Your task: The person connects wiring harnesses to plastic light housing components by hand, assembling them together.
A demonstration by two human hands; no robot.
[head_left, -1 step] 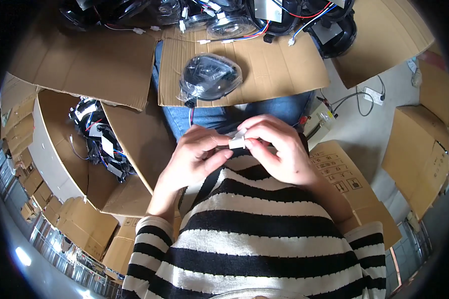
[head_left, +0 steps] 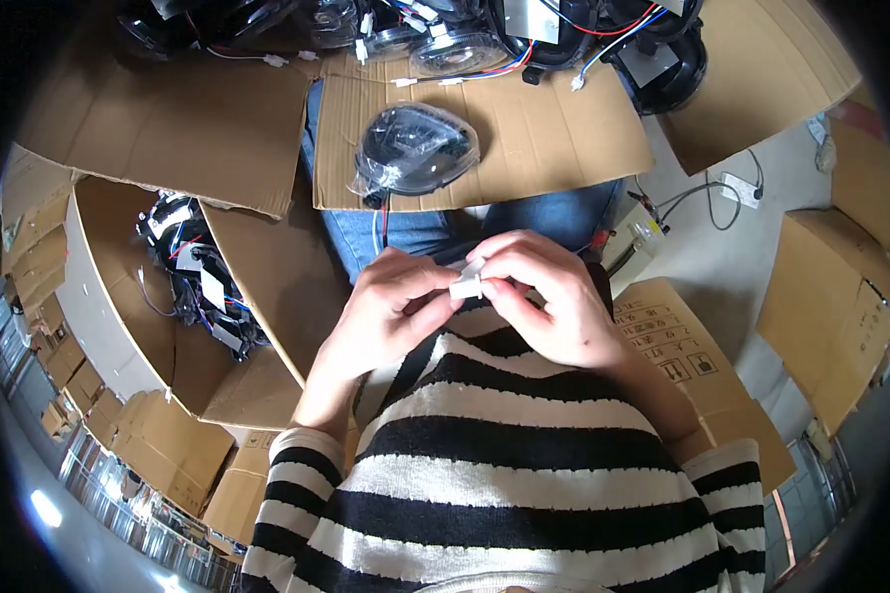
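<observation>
In front of my torso, a small white plug connector (head_left: 465, 287) is pinched between the fingertips of both hands. My left hand (head_left: 378, 308) is closed at its left end, thumb and forefinger together. From the other side my right hand (head_left: 549, 296) grips it with thumb and fingers. Thin wires (head_left: 381, 232) run down from a black lamp (head_left: 415, 150) and pass out of sight behind my left fingers. The lamp is rounded, wrapped in clear film, and lies on a cardboard flap (head_left: 554, 138) over my legs. The wires' ends are hidden.
Beyond the flap, several more lamps (head_left: 455, 49) with loose wires and white connectors are heaped. At the left, an open carton (head_left: 119, 287) holds black parts with wires. A power strip (head_left: 742, 190) lies on the floor at right, near another open carton (head_left: 826, 306).
The connector and my fingertips have shifted very slightly left. The lamp has turned a little on the flap, and its wires hang differently. Both hands keep their grip.
</observation>
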